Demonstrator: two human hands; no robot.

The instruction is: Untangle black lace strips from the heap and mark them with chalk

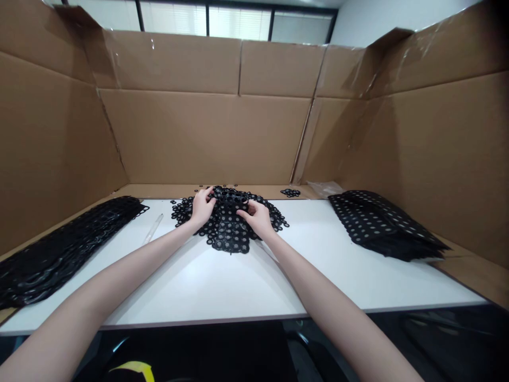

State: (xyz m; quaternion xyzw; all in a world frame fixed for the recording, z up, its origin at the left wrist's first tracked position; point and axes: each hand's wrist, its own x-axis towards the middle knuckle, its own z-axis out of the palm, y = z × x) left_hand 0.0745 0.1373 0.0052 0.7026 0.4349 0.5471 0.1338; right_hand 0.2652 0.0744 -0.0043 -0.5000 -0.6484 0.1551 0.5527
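Observation:
A black sheet with rows of round holes [230,231] lies over a heap of small black rings [185,212] at the table's far middle. My left hand [202,208] is closed at the sheet's far left edge, fingertips partly hidden among black pieces. At the sheet's right side, my right hand [258,217] pinches its edge between thumb and fingers. The sheet's far end looks raised and curled between both hands, while its near end rests flat on the white tabletop.
Stacked black strips [59,246] lie along the left side, beside a clear thin tube [153,229]. A pile of holed black sheets [385,225] sits at right. A small ring cluster [290,192] and clear plastic [325,188] lie at the back. Cardboard walls [207,138] enclose the white table [191,292].

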